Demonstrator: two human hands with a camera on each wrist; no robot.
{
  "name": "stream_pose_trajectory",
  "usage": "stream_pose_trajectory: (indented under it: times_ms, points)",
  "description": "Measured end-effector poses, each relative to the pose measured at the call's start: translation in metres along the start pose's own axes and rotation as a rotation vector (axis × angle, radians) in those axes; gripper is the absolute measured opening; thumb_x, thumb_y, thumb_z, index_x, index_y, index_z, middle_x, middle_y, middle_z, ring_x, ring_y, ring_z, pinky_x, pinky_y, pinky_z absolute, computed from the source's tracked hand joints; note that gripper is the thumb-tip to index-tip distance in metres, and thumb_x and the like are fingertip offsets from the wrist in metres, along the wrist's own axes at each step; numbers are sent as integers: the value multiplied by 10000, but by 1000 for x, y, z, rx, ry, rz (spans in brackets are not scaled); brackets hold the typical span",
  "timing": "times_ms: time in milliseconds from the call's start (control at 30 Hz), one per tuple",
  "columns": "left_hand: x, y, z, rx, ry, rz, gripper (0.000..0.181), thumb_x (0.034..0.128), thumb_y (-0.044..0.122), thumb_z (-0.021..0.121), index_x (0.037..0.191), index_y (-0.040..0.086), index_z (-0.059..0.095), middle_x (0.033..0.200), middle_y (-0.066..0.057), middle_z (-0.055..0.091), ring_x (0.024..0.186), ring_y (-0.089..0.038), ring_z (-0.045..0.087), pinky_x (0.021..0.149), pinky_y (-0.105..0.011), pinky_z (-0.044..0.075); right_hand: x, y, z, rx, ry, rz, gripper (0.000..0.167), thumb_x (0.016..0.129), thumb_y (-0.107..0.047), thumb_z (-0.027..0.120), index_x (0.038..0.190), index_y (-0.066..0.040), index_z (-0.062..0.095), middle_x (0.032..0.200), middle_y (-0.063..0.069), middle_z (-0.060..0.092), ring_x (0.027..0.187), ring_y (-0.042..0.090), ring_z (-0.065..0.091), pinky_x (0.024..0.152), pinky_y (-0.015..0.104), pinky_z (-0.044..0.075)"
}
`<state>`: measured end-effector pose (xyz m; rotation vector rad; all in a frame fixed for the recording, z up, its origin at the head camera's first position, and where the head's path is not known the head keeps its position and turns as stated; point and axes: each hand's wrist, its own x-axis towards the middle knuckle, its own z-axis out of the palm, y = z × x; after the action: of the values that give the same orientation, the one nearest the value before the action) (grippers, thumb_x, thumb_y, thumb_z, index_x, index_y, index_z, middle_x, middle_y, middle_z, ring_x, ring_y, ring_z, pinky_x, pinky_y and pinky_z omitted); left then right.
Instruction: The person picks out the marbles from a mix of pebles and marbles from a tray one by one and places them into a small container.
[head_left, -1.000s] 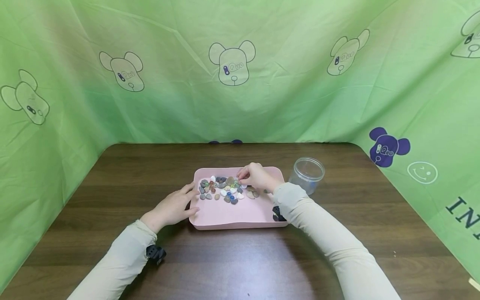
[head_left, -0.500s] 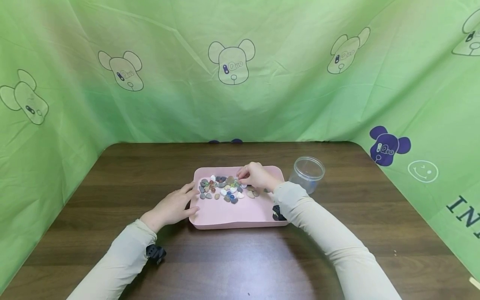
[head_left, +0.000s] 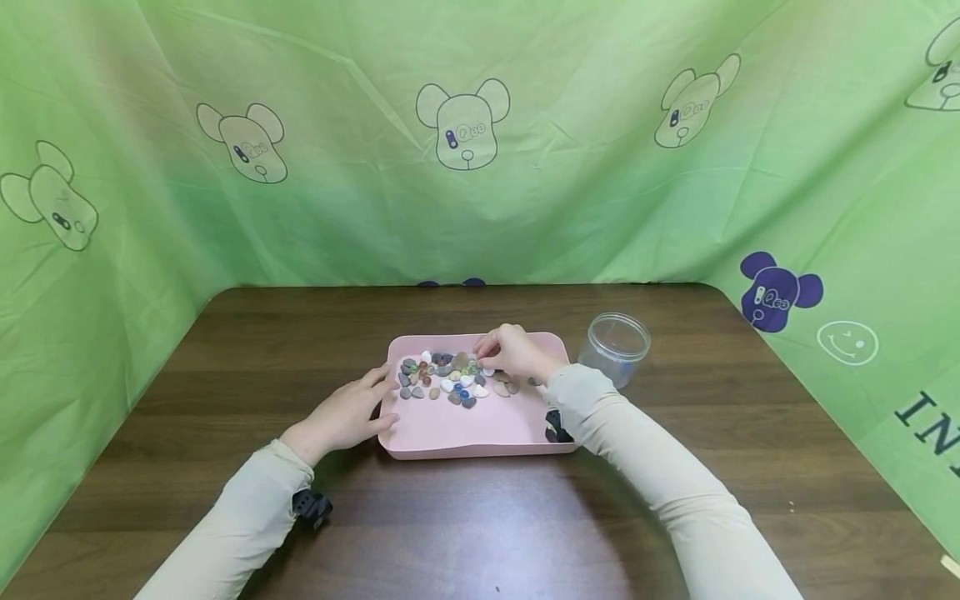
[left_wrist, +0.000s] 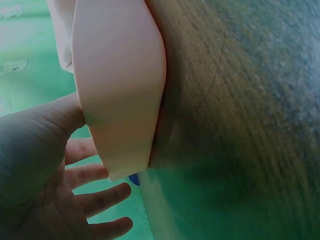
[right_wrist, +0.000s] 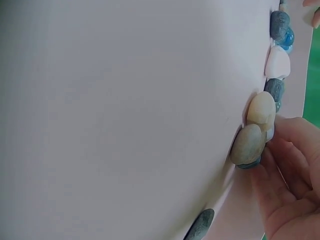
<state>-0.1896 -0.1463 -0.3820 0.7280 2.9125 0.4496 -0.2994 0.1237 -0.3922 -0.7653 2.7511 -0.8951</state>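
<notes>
A shallow pink tray (head_left: 465,429) lies on the table, with small stones and glass marbles spread over its back half. My left hand (head_left: 343,415) rests at the tray's left rim, its fingers spread and fairly straight; the left wrist view shows the thumb (left_wrist: 67,112) touching the pink wall. Over the right part of the pile, my right hand (head_left: 517,354) reaches down with bent fingers, close to some green glass marbles (head_left: 472,367). In the right wrist view a tan stone (right_wrist: 249,144) and a cream stone (right_wrist: 261,109) hide its fingertips; what lies between them cannot be seen.
A clear round jar (head_left: 617,348) without a lid stands just right of the tray, beside the right forearm. A dark stone (right_wrist: 201,225) lies apart from the pile. Green printed cloth (head_left: 465,217) hangs behind the brown wooden table (head_left: 300,325) and along its sides.
</notes>
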Motion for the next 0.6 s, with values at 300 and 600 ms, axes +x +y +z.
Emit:
stream_pose_trajectory:
  times_ms: [300,600]
  points:
    - [0,1,0,-8,-8,-12,538,884,287,612,1307,-26,501,1477,-251,322,1268,-415,453,1039,-526,380,-2,2,-2,25,11,-33,87,802,-50,693,858,-4,742,1061,140,705,967,260,676,821,302,546]
    - [0,1,0,-6,-6,-13,532,884,276,612,1305,-29,501,1474,-252,326,1266,-417,454,1035,-534,379,-1,3,-3,86,34,-68,100,781,-31,692,861,12,733,1057,160,701,945,267,680,806,278,548]
